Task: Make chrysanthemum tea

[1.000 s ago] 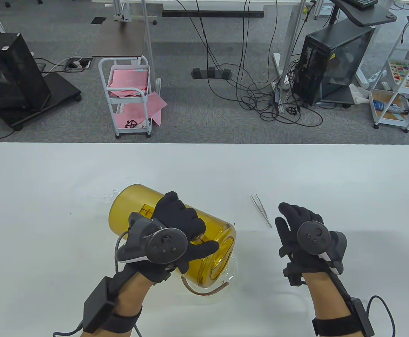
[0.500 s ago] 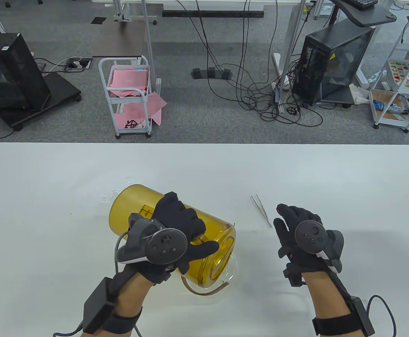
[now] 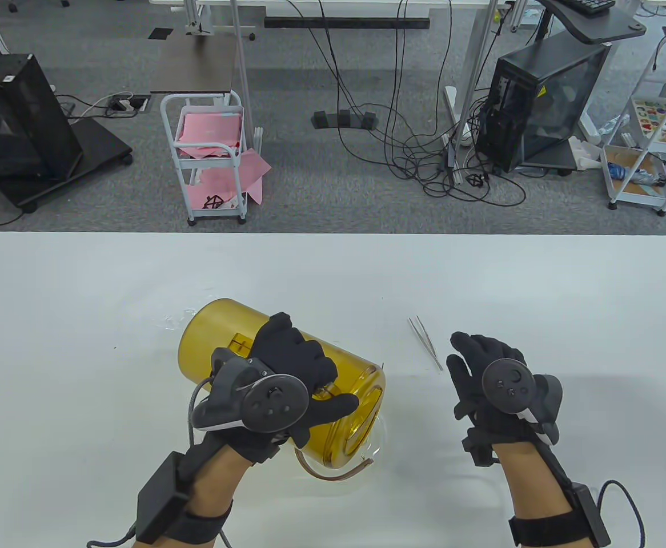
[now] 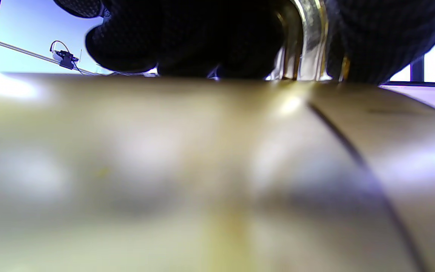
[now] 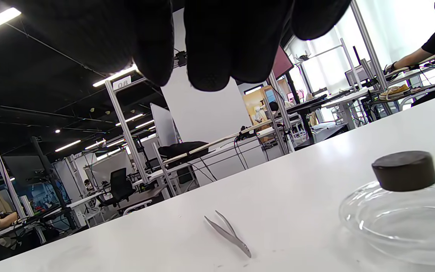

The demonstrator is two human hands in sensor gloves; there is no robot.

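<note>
On a white table (image 3: 81,297), the left hand (image 3: 287,371) grips a tipped amber pitcher (image 3: 219,337), apparently pouring; the right hand (image 3: 487,377) hovers relaxed and empty near the tweezers (image 3: 425,341), likely next.

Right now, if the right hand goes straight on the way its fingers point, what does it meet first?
Probably the tweezers: the right hand points up-left toward them over the table, though its height above them is unclear.

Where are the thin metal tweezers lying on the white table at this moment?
In the table view, the thin metal tweezers lie flat on the white table, between the amber pitcher and the right hand, just beyond that hand's fingertips.
</note>
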